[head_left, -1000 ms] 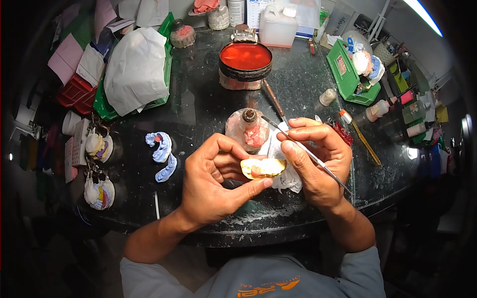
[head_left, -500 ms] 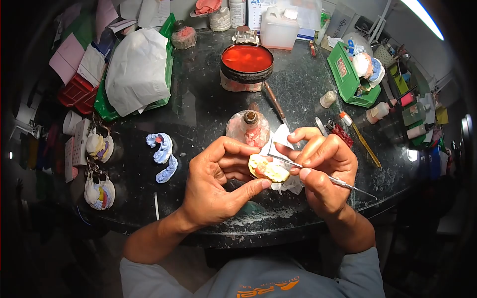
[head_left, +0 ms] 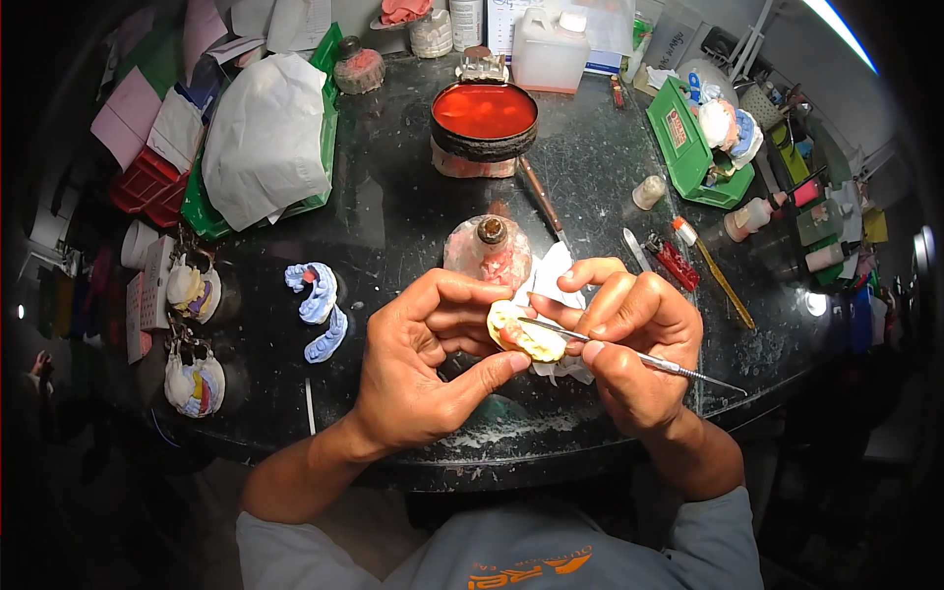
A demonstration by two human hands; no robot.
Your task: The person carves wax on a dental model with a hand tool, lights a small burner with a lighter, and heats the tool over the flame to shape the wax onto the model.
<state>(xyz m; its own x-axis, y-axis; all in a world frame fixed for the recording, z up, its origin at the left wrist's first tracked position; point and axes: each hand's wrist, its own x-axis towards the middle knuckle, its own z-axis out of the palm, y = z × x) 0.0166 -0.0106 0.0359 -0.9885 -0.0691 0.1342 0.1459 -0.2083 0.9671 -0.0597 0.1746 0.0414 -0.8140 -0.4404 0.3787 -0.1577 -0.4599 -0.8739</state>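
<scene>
Between the thumb and fingers of my left hand (head_left: 423, 359) is a small yellowish dental cast (head_left: 539, 341) with a pinkish patch on its upper face. My right hand (head_left: 644, 344) grips a thin metal dental carver (head_left: 661, 363) like a pen. The carver's near tip lies against the cast's top, while its other pointed end sticks out to the right. A crumpled white tissue (head_left: 553, 280) lies on the bench just beyond the cast. Behind my left fingers stands a glass spirit burner (head_left: 490, 251) with a metal neck and pink stuff inside.
Beyond the burner is a round pan of red wax (head_left: 484, 111), with a wooden-handled knife (head_left: 541, 197) beside it. Blue dental casts (head_left: 317, 295) and articulated models (head_left: 194, 379) sit at left. A green bin (head_left: 678, 138), a brush (head_left: 716, 275) and a red-handled tool (head_left: 674, 264) are at right.
The carver's tip has come down from above the cast onto its surface. Both hands have shifted slightly to the left in view, and the cast is still in my left hand.
</scene>
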